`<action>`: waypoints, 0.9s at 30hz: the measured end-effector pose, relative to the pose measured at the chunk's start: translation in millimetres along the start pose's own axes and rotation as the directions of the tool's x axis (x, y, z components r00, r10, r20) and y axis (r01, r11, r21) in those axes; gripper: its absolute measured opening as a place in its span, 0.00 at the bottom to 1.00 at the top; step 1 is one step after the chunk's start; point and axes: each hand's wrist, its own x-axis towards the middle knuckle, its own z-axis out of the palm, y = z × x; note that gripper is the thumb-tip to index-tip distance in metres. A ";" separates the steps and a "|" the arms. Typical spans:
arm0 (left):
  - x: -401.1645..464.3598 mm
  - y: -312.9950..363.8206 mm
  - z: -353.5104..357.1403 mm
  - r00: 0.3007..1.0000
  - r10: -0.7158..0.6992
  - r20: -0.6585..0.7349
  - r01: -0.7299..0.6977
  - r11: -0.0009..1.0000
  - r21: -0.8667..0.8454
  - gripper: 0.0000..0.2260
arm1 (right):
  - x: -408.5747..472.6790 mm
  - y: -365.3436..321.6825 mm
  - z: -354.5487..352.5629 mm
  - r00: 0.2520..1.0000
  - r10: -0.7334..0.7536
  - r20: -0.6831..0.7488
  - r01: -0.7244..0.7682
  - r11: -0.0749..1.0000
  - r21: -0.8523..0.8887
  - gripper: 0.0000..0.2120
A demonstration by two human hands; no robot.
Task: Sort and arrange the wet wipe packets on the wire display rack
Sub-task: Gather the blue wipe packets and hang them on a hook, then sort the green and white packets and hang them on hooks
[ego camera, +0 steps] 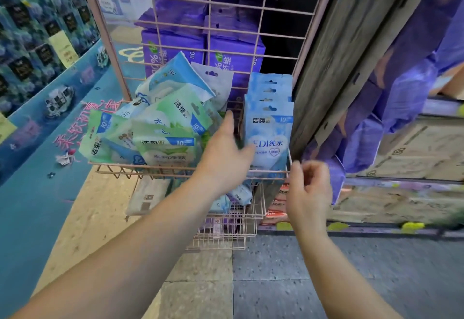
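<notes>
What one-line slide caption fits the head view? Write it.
Left hand steadies upright blue packets in a pink wire basket; right hand hovers nearby.

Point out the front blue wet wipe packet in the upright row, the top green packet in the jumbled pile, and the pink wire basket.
Front blue wet wipe packet point(272, 140): head view, printed front face.
Top green packet point(182, 112): head view, upper face.
Pink wire basket point(150, 169): head view, front rim wire.

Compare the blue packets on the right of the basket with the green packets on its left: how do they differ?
The blue packets stand upright in a neat row; the green packets lie tilted in a loose heap. Blue fronts face forward alike; green ones point various ways. Both sit in the same wire basket.
</notes>
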 end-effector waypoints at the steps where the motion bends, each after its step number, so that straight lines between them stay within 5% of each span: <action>1: -20.6 -2.6 -5.1 0.995 0.083 -0.059 -0.086 0.996 -0.036 0.25 | -16.0 8.5 -1.0 0.998 0.033 0.044 -0.034 0.999 0.002 0.10; 3: -60.2 -21.8 -17.3 0.959 0.262 -0.109 -0.258 0.965 0.057 0.14 | -43.2 27.6 3.0 0.966 0.107 0.236 -0.102 0.994 -0.034 0.11; 5: -80.0 -60.5 -29.5 0.954 0.299 0.018 -0.292 0.915 0.277 0.08 | -60.6 45.2 14.5 0.874 0.170 0.455 -0.112 0.982 -0.150 0.09; 7: -76.3 -104.1 -42.9 0.994 0.061 0.092 -0.092 0.913 0.398 0.08 | -63.7 53.0 28.5 0.794 0.213 0.569 -0.080 0.965 -0.250 0.08; 10: -54.7 -144.7 -64.3 0.972 -0.211 -0.105 0.235 0.843 0.484 0.16 | -49.9 51.8 53.1 0.747 0.247 0.617 -0.009 0.932 -0.362 0.21; 16: -35.4 -160.9 -66.9 0.936 -0.341 -0.082 0.334 0.793 0.509 0.22 | -32.8 35.3 105.2 0.625 0.306 0.718 0.162 0.849 -0.502 0.26; 19: -41.2 -171.1 -67.7 0.929 -0.364 -0.069 0.359 0.838 0.410 0.20 | -34.2 32.1 111.6 0.663 0.206 0.719 0.259 0.838 -0.480 0.17; 22: -53.6 -176.6 -78.9 0.921 -0.380 -0.085 0.390 0.896 0.214 0.19 | -42.4 32.3 99.0 0.738 -0.050 0.673 0.394 0.842 -0.369 0.14; 27: -61.0 -144.7 -96.0 0.989 -0.146 0.029 0.141 0.980 0.138 0.28 | -64.4 3.5 65.7 0.691 -0.260 0.675 0.395 0.917 -0.050 0.21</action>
